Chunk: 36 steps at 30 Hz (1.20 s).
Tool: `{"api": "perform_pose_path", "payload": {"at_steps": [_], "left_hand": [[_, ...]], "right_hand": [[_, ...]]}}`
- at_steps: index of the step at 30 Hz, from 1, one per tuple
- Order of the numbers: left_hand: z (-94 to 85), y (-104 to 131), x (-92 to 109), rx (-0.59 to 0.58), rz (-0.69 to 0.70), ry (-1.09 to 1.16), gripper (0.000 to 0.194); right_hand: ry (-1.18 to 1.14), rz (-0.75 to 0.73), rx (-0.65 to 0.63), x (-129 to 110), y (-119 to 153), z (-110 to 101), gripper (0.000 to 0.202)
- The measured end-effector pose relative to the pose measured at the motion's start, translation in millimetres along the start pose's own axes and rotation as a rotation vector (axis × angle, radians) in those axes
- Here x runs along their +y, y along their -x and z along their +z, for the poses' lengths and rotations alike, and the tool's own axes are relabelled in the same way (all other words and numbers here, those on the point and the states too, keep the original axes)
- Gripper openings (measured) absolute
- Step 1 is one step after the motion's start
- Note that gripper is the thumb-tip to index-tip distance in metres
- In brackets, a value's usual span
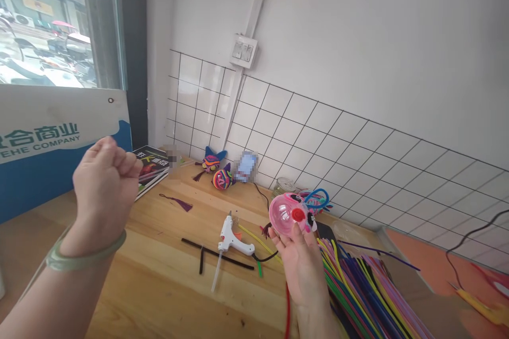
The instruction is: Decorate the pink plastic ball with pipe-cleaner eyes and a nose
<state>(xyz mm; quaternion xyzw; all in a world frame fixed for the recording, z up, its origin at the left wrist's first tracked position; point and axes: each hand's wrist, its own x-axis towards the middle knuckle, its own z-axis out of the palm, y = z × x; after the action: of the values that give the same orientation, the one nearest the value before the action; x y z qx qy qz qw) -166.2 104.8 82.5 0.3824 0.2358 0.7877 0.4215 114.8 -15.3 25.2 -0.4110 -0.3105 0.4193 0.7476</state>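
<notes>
My right hand (302, 265) grips a clear pink plastic ball (283, 214) from below. Its right side is decorated like a face, with a red nose (297, 215), dark eyes and a blue pipe cleaner loop (320, 198). My left hand (105, 185) is raised in a fist at the left, in front of a white and blue sign board; whatever its fingers may hold is hidden. A white hot glue gun (234, 241) lies on the wooden table between my hands. Black pipe cleaner pieces (214, 253) lie beside it.
Bundled coloured pipe cleaners (366, 291) lie at the lower right. Two colourful finished ornaments (223, 177), a blurred phone (245, 167) and a glass jar (284, 185) stand near the wall. A purple tassel (183, 204) lies near books (153, 169). A yellow-handled tool (479, 304) is far right.
</notes>
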Motion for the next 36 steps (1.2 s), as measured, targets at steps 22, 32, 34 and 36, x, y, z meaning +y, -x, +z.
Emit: {"api": "perform_pose_path", "payload": {"at_steps": [22, 32, 34, 36], "left_hand": [[56.8, 94, -38, -1.020, 0.068, -0.492, 0.012], [39.8, 48, -39, -0.529, -0.192, -0.312, 0.016], [33.3, 34, -40, -0.344, -0.276, -0.059, 0.017], [26.1, 21, -40, -0.196, -0.377, 0.154, 0.019]], "right_hand": [[-0.006, 0.066, -0.220, 9, 28, 30, 0.067], [0.031, 0.003, -0.124, -13, 6, -4, 0.061], [0.015, -0.007, -0.103, -16, 2, -9, 0.058], [0.011, -0.009, -0.090, -18, -1, -13, 0.051]]}}
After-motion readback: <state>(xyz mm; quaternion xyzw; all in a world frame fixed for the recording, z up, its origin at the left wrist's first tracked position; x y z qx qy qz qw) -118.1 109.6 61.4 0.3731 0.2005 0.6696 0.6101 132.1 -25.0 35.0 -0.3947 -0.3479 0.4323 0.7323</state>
